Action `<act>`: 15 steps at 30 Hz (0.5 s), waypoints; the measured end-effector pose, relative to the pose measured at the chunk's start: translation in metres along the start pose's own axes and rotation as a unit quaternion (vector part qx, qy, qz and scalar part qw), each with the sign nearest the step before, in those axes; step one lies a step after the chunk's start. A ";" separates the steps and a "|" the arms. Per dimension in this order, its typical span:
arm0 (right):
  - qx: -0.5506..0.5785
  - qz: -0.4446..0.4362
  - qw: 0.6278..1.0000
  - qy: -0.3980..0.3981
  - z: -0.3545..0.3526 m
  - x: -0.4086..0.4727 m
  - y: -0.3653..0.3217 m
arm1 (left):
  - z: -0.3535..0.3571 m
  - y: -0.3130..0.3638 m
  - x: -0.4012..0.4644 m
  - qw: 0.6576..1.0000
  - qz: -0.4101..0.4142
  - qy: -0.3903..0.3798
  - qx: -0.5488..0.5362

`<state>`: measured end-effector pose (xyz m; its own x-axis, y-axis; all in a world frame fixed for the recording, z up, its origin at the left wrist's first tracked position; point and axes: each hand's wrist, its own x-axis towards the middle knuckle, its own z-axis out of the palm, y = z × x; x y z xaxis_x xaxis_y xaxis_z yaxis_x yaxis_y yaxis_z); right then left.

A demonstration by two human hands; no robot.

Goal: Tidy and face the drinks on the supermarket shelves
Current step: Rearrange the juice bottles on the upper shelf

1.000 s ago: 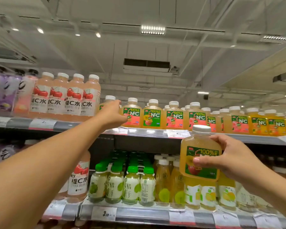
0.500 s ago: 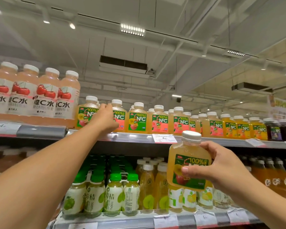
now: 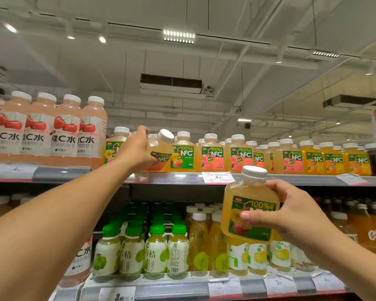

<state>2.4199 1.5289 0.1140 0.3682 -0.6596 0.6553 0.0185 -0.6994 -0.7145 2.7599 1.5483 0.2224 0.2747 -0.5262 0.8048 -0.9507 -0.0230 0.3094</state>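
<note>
A row of squat yellow NFC juice bottles [image 3: 211, 154] with white caps and green labels lines the top shelf [image 3: 182, 178]. My left hand [image 3: 137, 148] reaches up to that shelf and grips one NFC apple bottle [image 3: 161, 152], which leans to the right against its neighbour. My right hand [image 3: 291, 216] holds a second NFC apple bottle [image 3: 248, 205] upright in front of the shelves, below the top shelf's edge, label facing me.
Tall pink cherry vitamin C bottles [image 3: 65, 131] stand at the top left. The lower shelf [image 3: 182, 287] carries green-capped lime bottles [image 3: 139, 253], pale yellow juice bottles [image 3: 204, 246] and orange drinks [image 3: 367, 231] at the right. Price tags line both shelf edges.
My left hand has closed round an NFC bottle on the top shelf and tipped it to the right. The right hand still holds its bottle in about the same place.
</note>
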 end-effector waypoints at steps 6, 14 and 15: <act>0.025 -0.012 1.000 0.002 -0.010 -0.004 0.014 | -0.021 0.017 -0.036 0.999 0.023 0.017 -0.034; 0.065 -0.040 0.997 -0.027 -0.004 0.003 0.024 | -0.058 0.019 -0.121 0.987 -0.039 -0.026 -0.155; 0.071 -0.041 0.996 -0.032 0.000 0.005 0.024 | -0.063 0.017 -0.129 0.983 -0.053 -0.028 -0.172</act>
<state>2.4221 1.5082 0.1002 0.4181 -0.5796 0.6995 0.1816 -0.7012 -0.6895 2.7179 1.6689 0.1558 0.3518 -0.5818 0.7333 -0.8101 0.2033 0.5499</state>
